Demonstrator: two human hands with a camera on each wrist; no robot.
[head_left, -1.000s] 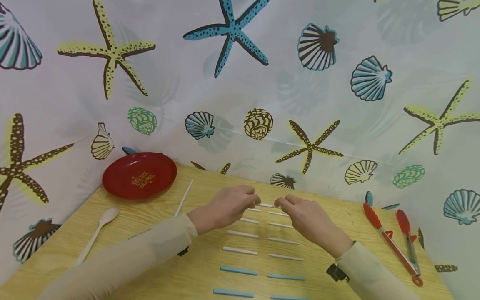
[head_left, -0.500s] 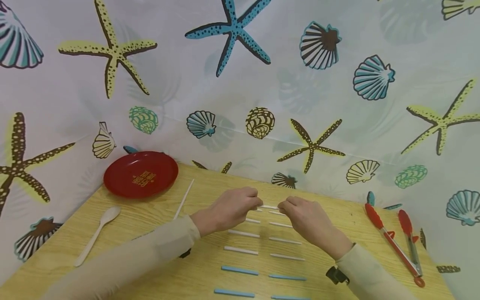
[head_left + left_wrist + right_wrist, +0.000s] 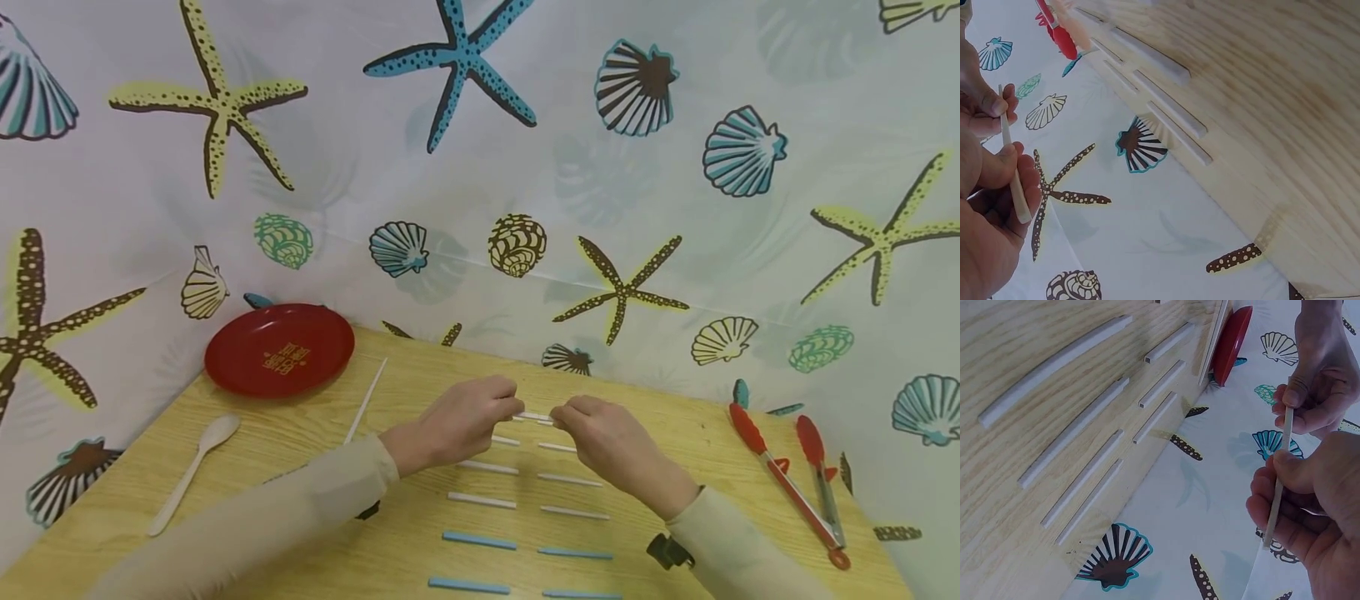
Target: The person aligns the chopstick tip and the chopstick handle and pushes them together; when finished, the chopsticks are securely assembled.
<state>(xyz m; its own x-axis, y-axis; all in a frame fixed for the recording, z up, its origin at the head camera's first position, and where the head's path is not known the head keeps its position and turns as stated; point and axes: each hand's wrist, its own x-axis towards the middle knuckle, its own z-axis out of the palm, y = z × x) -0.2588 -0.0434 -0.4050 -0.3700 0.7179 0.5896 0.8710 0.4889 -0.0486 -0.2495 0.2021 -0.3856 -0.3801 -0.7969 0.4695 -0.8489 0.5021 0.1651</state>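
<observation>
Both hands hold one slim white chopstick, lifted over the far part of the wooden table. My left hand pinches it between thumb and fingers around its thicker, square end, as the left wrist view shows. Toward the thinner end, the fingers and thumb of my right hand grip it, and a short stretch shows between the hands. Below lie two columns of short sticks: thicker white pieces at left and thinner white pieces at right. Nearest me are blue pieces in the same columns.
A longer white stick lies left of the left hand. Farther left are a red oval plate and a pale spoon. Red-tipped tongs lie at the right. A shell-print cloth hangs behind the table.
My left hand has shifted slightly to the right, and both hands sit a touch nearer to me. The chopstick stays gripped between them, and the pieces on the table lie as before.
</observation>
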